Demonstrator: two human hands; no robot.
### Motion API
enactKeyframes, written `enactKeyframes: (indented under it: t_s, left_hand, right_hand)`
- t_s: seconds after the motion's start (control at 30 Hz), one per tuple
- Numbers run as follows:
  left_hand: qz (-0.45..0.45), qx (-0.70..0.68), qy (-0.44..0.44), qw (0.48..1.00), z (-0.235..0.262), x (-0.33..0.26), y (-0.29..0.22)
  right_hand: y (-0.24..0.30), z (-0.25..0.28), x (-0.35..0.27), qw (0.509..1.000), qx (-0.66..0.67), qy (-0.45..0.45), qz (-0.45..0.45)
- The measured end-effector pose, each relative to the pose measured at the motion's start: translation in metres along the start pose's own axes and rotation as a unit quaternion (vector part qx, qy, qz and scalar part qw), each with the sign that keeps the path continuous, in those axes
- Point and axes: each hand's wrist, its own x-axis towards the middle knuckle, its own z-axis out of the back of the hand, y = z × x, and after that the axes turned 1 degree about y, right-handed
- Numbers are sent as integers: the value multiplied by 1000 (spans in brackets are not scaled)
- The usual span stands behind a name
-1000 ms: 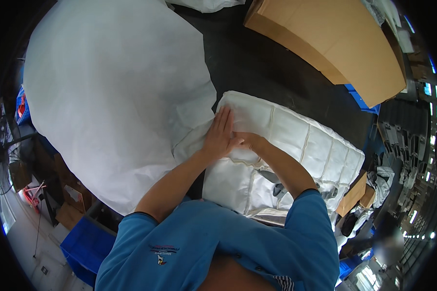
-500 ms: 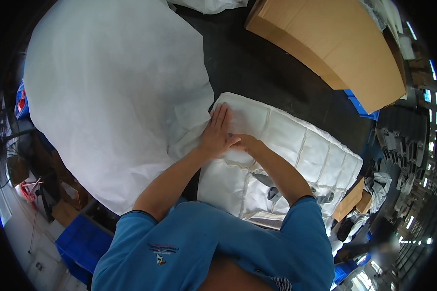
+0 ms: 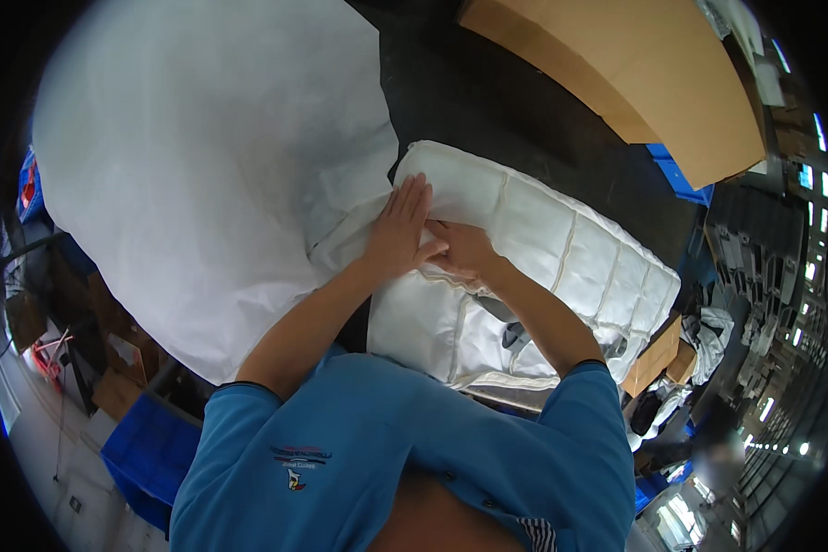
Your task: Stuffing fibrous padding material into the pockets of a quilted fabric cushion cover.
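Head view: left hand [image 3: 397,232] flat, fingers released, on quilt [image 3: 561,248]; right hand [image 3: 462,250] pinching quilt edge; white sheet [image 3: 202,156] alongside.

the person wears a bright blue short-sleeved polo shirt [image 3: 414,442] with a small embroidered emblem [image 3: 296,458] on the left side of the chest, stitched in dark and yellow thread. each sleeve ends above the elbow in a narrow dark trim band, seen at the left sleeve cuff [image 3: 239,386] and the right sleeve cuff [image 3: 584,366]. the collar [image 3: 534,532] lies open and shows a striped lining inside. both forearms are bare, and the left hand [image 3: 397,232] and right hand [image 3: 465,250] carry no gloves, rings or watch.
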Motion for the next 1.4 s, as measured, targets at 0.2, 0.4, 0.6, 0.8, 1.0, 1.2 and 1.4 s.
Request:
enactKeyframes:
  t_s: [0.2,0.4,0.6,0.8,1.0,1.2,1.4]
  left_hand:
    - [34,2,-4,999,-14,-61,-26]
    - [54,11,-29,998,-19,-59,-32]
    - [72,37,2,997,-12,-69,-37]
    - [88,43,-28,995,-20,-61,-46]
    - [77,39,-19,996,-26,-56,-43]
    - [83,72,-25,994,-19,-68,-37]
    - [78,114,-42,989,-26,-25,-31]
  right_hand:
    - [7,-20,-20,974,-52,-220,28]
    - [-15,-6,27,867,454,-40,-204]
    - [-1,47,22,926,256,119,-251]
    - [-22,39,57,832,405,160,-343]
    - [-5,2,38,783,515,152,-315]
    - [-1,57,65,854,167,326,-369]
    - [-9,23,53,853,388,257,-235]
